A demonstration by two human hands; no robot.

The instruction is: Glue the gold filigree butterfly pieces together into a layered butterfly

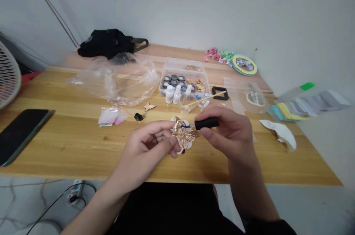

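Note:
My left hand (149, 146) pinches a gold butterfly ornament (184, 136) over the near part of the wooden table (69, 142). My right hand (230, 131) grips a small brush by its black cap handle (206, 123), and the brush tip touches the butterfly's upper side. Under the butterfly lies a white piece (188, 145), partly hidden. Just beyond my hands stand two small white bottles (173, 94), a clear bottle (186, 101) and a wooden stick (205, 98).
A clear plastic box (183, 77) with small jars and gold pieces sits mid-table beside a crumpled plastic bag (119, 77). A phone (19, 133) lies at left, bead packets (112, 116) and a black cap (138, 117) nearby. Zip bags (305, 103) lie at right.

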